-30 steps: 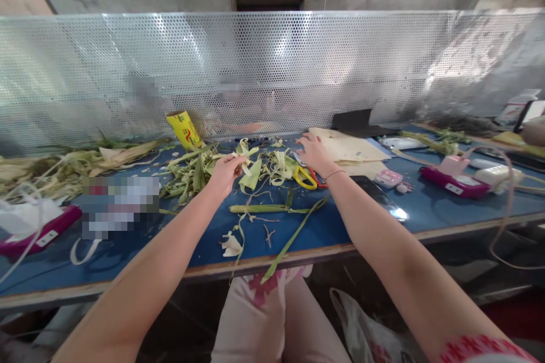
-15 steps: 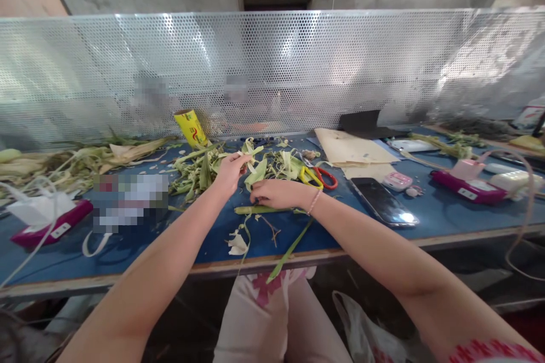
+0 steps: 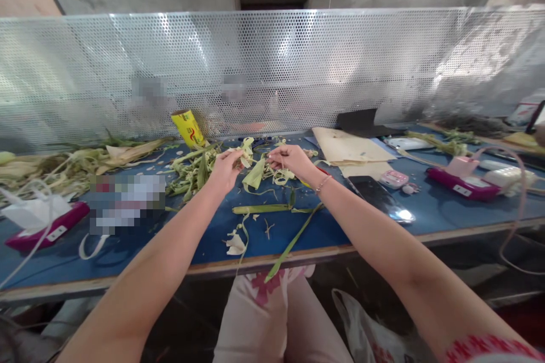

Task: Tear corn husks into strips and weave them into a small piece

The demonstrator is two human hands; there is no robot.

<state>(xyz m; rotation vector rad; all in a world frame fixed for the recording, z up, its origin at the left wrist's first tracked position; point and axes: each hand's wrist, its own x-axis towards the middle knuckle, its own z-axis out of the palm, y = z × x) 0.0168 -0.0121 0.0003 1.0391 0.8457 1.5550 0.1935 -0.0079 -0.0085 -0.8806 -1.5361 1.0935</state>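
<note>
My left hand (image 3: pixel 225 167) is closed on a pale green corn husk piece (image 3: pixel 244 150), held just above the blue table (image 3: pixel 179 249). My right hand (image 3: pixel 292 160) pinches thin husk strips (image 3: pixel 279 176) beside it, the two hands a short gap apart. A broad green husk leaf (image 3: pixel 254 176) hangs between them. Below them a long green stalk (image 3: pixel 259 209) lies flat on the table.
Husk heaps (image 3: pixel 193 170) lie left of my hands and along the far left (image 3: pixel 63 164). A yellow roll (image 3: pixel 188 129), brown paper (image 3: pixel 349 150), a dark phone (image 3: pixel 378 197) and pink devices (image 3: pixel 457 181) (image 3: pixel 46 224) sit around. A perforated metal screen (image 3: pixel 272 68) backs the table. A plastic bag (image 3: pixel 370 334) lies below.
My right hand came back from the far paper, dipped to the stalk, then rose to the husk strips beside my left hand. My left hand stayed closed on its husk.
</note>
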